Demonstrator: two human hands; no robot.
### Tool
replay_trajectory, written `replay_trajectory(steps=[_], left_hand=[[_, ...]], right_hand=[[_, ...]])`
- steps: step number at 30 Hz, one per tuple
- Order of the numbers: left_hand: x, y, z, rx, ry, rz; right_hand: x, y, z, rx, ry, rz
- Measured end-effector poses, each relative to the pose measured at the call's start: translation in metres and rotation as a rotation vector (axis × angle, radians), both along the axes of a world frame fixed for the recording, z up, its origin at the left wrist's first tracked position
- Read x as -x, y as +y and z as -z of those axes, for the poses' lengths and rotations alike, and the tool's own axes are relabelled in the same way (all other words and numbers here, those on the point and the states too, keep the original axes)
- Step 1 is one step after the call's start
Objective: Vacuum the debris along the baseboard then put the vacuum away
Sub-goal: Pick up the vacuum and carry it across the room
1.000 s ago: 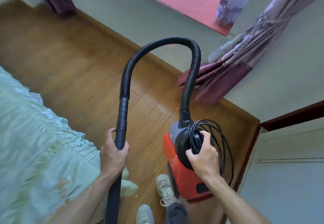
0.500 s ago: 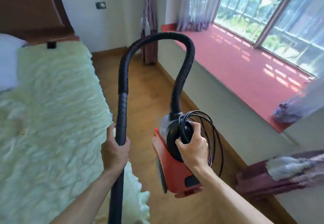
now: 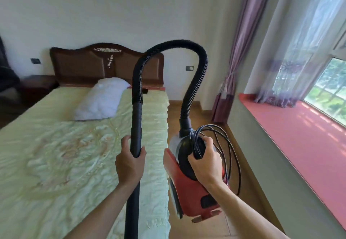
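Observation:
A red and black canister vacuum (image 3: 189,197) hangs in the air over the strip of wooden floor between bed and wall. My right hand (image 3: 205,162) grips its black top handle together with loops of black power cord (image 3: 233,156). A black ribbed hose (image 3: 174,44) arches up from the canister and comes down into a black wand (image 3: 135,126). My left hand (image 3: 129,161) is closed around that wand, over the bed's edge. The wand's lower end runs out of the frame. The baseboard (image 3: 241,149) runs along the wall under the window ledge.
A bed (image 3: 56,154) with a pale green cover, a white pillow (image 3: 101,99) and a dark wooden headboard (image 3: 104,63) fills the left. A red window ledge (image 3: 303,132) runs along the right wall. Purple curtains (image 3: 236,51) hang in the far corner. A narrow wooden floor (image 3: 187,107) lies between.
The view has swung up from the floor corner to the bed's head and the far wall. Both hands keep the same hold on wand and vacuum handle, which stay lifted.

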State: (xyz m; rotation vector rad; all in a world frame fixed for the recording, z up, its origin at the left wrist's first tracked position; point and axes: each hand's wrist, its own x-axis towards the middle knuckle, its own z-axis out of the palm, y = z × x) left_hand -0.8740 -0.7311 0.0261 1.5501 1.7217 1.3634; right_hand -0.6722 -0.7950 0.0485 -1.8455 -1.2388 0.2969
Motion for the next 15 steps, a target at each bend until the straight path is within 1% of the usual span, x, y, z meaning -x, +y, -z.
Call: replay_trajectory(steps=[3,9,15], left_hand=[[0.033,-0.003,-0.028,-0.045,0.018,-0.083],[0.127,-0.021,-0.087,-0.156,0.096,-0.269],[0.220,-0.050,-0.120,-0.264,0.199,-0.406]], right_hand=[[0.026,0.013,-0.029,-0.022,-0.033,-0.094],[0.090,0.029,-0.082,-0.038,-0.057,-0.273],[0.168,0.035,-0.116,-0.101,-0.056,-0.442]])
